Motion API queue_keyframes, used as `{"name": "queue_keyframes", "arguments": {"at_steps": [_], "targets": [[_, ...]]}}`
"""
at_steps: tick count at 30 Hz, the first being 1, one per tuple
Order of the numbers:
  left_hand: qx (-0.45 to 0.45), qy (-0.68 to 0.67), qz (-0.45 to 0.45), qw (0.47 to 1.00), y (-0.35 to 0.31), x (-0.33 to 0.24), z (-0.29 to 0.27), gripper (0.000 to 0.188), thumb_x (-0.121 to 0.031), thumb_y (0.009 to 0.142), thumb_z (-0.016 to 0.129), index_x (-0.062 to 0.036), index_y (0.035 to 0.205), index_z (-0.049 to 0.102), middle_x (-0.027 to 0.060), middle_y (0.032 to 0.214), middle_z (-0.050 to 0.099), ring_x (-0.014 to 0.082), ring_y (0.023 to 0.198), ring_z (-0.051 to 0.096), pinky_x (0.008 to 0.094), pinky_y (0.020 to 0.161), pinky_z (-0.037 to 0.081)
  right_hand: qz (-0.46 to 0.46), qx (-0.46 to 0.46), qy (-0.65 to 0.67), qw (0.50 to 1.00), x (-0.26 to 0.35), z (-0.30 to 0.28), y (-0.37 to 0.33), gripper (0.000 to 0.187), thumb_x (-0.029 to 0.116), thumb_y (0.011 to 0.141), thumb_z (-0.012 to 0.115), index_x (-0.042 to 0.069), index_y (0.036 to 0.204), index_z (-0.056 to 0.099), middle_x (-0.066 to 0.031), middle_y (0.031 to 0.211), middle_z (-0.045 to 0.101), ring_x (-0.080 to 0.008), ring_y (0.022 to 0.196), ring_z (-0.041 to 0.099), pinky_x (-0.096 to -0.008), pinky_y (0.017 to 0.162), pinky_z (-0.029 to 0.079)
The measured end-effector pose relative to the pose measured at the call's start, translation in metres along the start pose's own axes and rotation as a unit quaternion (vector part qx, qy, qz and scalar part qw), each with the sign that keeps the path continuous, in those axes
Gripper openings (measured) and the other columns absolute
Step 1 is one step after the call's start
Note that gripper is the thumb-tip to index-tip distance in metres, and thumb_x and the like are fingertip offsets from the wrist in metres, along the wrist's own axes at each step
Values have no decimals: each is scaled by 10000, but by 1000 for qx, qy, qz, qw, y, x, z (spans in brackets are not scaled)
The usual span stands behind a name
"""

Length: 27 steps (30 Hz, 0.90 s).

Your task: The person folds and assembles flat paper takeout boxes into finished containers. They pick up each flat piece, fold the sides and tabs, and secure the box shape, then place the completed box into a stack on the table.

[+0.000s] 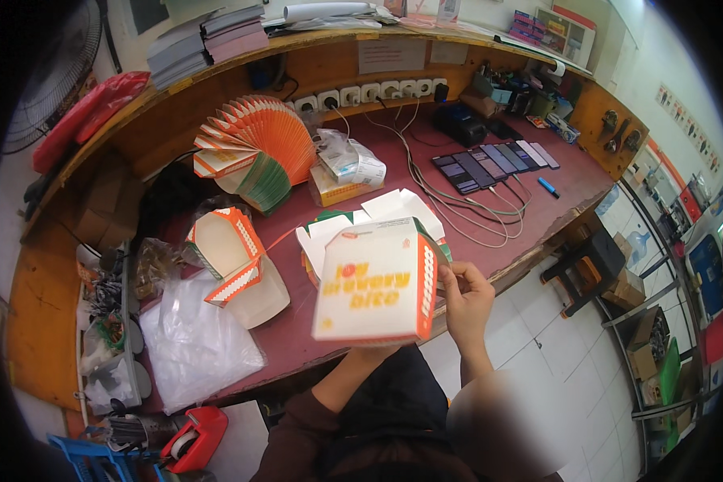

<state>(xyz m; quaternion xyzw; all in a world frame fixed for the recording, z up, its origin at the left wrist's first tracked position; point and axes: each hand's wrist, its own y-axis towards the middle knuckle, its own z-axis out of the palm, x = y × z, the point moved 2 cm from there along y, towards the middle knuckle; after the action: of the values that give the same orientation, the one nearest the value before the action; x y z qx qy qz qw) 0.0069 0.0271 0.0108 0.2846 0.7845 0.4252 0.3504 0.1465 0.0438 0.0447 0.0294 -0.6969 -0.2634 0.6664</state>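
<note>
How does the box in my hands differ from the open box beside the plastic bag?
The held box shows a broad printed panel; the open box shows its plain inside. The held box is raised above the table; the open box rests beside the plastic bag. Both are whitish with patterned orange edging.

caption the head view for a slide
Right hand holding a white-and-orange cardboard box at a dark red table.

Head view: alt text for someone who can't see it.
A person's right hand holds the side of a white and orange carton at a dark red desk, the left hand mostly hidden by it. Around lie clear plastic, a fanned orange stack and a row of phones.
</note>
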Motion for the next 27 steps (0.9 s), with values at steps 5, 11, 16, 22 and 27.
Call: {"name": "queue_keyframes", "arguments": {"at_steps": [5, 11, 16, 22, 27], "targets": [[-101, -326, -330, 880, 2, -4, 5, 242, 1, 838, 603, 56, 1070, 563, 102, 909, 622, 152, 894, 612, 272, 785, 491, -171, 23, -107, 979, 10, 8, -11, 120, -23, 728, 698, -11, 838, 650, -119, 777, 644, -188, 699, 647, -274, 629, 514], [-88, -313, -317, 891, 13, -13, -6, 150, 20, 842, 594, 63, 977, 644, 69, 887, 606, 113, 827, 583, 229, 725, 466, -162, 54, -75, 982, 22, 8, -15, 92, -48, 747, 667, -22, 834, 647, -101, 828, 614, -187, 735, 631, -258, 655, 517], [-57, -336, -364, 867, 17, -15, -11, 158, -9, 855, 601, 65, 986, 650, 52, 905, 563, 95, 772, 538, 206, 658, 429, -176, 63, -83, 979, 22, 9, -20, 47, -16, 797, 648, -40, 837, 642, -79, 880, 583, -133, 775, 606, -237, 683, 515], [-4, -441, -298, 847, 18, -24, -23, 174, -21, 863, 612, 77, 1004, 636, 51, 982, 543, 91, 824, 533, 200, 685, 428, -114, 23, 16, 993, 24, 8, -28, 37, 1, 794, 645, -33, 807, 638, -79, 872, 584, -121, 766, 561, -228, 682, 449], [13, -542, -369, 755, 14, -24, -27, 202, -61, 871, 625, 64, 1030, 629, 66, 1065, 560, 100, 862, 550, 203, 705, 443, -87, 7, 66, 994, 32, 10, -36, 61, -7, 748, 670, -11, 806, 650, -106, 847, 616, -179, 768, 583, -263, 691, 449]]}}
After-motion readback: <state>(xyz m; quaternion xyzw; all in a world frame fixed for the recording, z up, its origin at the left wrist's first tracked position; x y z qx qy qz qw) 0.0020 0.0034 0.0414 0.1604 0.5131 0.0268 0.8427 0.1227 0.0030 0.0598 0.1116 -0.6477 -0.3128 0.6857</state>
